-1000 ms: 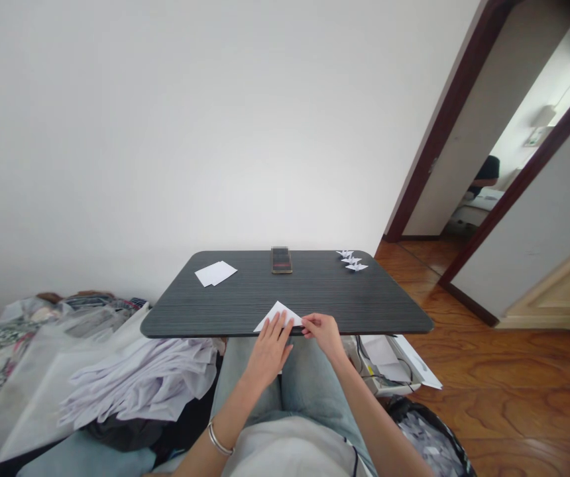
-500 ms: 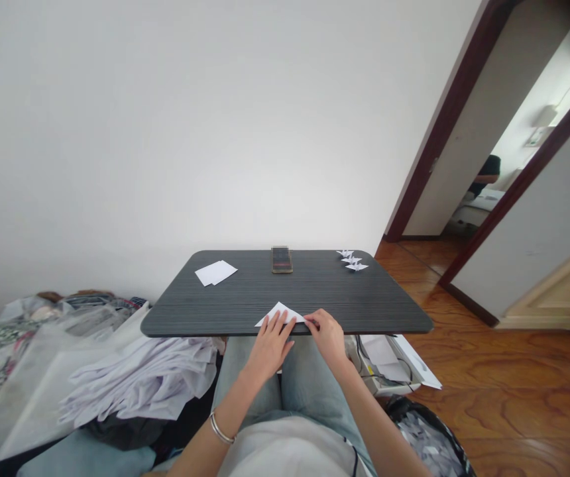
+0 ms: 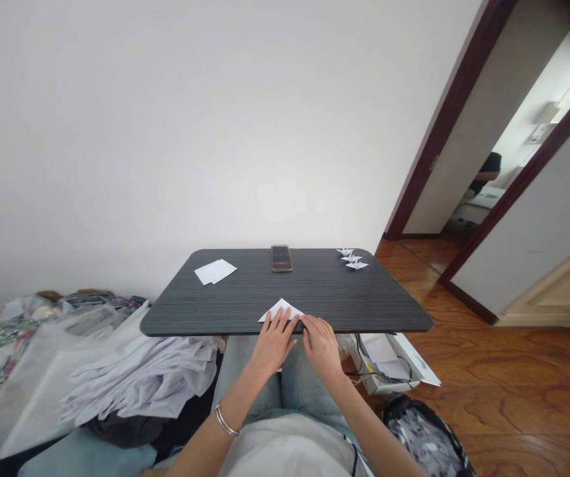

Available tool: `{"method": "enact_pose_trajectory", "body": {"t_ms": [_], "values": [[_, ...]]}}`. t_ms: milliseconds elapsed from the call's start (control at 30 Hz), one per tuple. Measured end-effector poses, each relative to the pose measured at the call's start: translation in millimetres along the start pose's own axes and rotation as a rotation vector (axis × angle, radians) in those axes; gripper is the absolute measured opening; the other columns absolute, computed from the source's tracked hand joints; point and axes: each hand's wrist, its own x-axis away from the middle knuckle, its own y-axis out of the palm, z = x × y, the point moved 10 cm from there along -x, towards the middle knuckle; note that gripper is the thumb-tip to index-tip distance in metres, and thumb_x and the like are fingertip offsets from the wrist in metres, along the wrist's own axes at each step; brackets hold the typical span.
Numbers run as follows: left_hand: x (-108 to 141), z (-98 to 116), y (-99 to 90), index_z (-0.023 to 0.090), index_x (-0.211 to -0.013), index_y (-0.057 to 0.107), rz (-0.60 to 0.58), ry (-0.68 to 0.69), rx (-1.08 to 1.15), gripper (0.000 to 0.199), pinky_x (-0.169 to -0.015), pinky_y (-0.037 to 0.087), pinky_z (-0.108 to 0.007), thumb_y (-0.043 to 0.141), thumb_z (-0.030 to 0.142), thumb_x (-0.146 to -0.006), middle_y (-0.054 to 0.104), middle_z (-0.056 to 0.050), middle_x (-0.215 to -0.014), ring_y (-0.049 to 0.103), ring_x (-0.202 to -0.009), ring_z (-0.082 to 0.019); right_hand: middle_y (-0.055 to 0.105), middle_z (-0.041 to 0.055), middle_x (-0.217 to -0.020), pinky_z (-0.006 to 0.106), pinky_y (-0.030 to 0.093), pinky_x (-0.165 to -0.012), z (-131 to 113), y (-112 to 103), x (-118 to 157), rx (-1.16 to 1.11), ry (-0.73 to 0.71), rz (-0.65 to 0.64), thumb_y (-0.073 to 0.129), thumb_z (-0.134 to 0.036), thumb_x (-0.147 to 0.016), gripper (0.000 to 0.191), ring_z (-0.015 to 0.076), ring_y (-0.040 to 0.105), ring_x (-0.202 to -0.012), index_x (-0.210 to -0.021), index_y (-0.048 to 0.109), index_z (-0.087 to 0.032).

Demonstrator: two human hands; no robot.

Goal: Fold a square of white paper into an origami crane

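Note:
A white paper folded into a triangle (image 3: 281, 307) lies at the front edge of the dark table (image 3: 245, 298), its peak pointing away from me. My left hand (image 3: 272, 341) rests on the paper's lower edge with fingers spread. Beside it, my right hand (image 3: 321, 341) lies at the paper's right corner, fingers stretched out and the tips touching or covering that corner. Both hands hide part of the lower edge. White sheets (image 3: 215, 271) overlap at the table's back left. Three small folded paper cranes (image 3: 352, 259) stand at the back right.
A phone (image 3: 282, 258) lies at the table's back middle. Piled cloth and plastic (image 3: 140, 377) fill the floor at left. At right are an open white box (image 3: 384, 364) with cables and a black bag (image 3: 427, 437). Through a doorway a person (image 3: 488, 173) is partly visible.
My right hand has gone from pinching the paper's right corner to lying flatter, fingers extended, slightly further left. The paper has shifted slightly away from me and to the right.

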Motion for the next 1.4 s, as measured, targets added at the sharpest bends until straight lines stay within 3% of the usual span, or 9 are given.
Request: {"method": "enact_pose_trajectory", "body": {"t_ms": [267, 600, 900, 1133, 1400], "values": [[7, -2, 0.1, 0.021, -0.136, 0.028, 0.041, -0.062, -0.039, 0.053, -0.104, 0.026, -0.045, 0.043, 0.028, -0.085, 0.030, -0.010, -0.143, 0.025, -0.131, -0.025, 0.062, 0.0122, -0.110, 0.042, 0.041, -0.092, -6, 3, 2, 0.003, -0.020, -0.027, 0.037, -0.010, -0.082, 0.037, 0.0221, 0.056, -0.103, -0.115, 0.055, -0.014], [17, -9, -1.5, 0.017, -0.132, 0.035, 0.062, -0.181, -0.058, 0.046, -0.101, 0.030, -0.047, 0.038, 0.023, -0.087, 0.042, -0.014, -0.135, 0.036, -0.125, -0.026, 0.059, 0.0115, -0.111, 0.043, 0.033, -0.093, -17, 1, -4, 0.123, 0.089, -0.116, 0.042, -0.022, -0.086, 0.031, 0.0238, 0.054, -0.101, -0.113, 0.056, -0.020], [20, -16, -5.1, 0.008, -0.125, 0.042, 0.143, -0.230, -0.004, 0.040, -0.098, 0.035, -0.044, 0.034, 0.019, -0.087, 0.051, -0.016, -0.124, 0.044, -0.118, -0.026, 0.055, 0.0128, -0.117, 0.048, 0.028, -0.097, -15, 8, -8, 0.156, 0.083, -0.133, 0.041, -0.031, -0.089, 0.031, 0.0250, 0.052, -0.106, -0.114, 0.055, -0.021], [30, -35, -20.3, 0.013, -0.111, 0.052, 0.188, -0.233, 0.055, 0.029, -0.087, 0.043, -0.037, 0.035, 0.017, -0.088, 0.059, -0.011, -0.106, 0.053, -0.100, -0.022, 0.054, 0.0137, -0.119, 0.049, 0.029, -0.098, -8, 12, -12, 0.171, 0.055, -0.154, 0.041, -0.033, -0.089, 0.034, 0.0256, 0.051, -0.108, -0.118, 0.052, -0.021], [48, -41, -24.3, 0.015, -0.118, 0.050, 0.192, -0.237, -0.026, 0.034, -0.089, 0.039, -0.039, 0.037, 0.015, -0.087, 0.059, -0.010, -0.109, 0.051, -0.102, -0.023, 0.053, 0.0135, -0.118, 0.054, 0.028, -0.096, -13, 12, -17, 0.204, 0.046, -0.196, 0.049, -0.038, -0.085, 0.037, 0.0297, 0.046, -0.111, -0.120, 0.052, -0.026]]}}
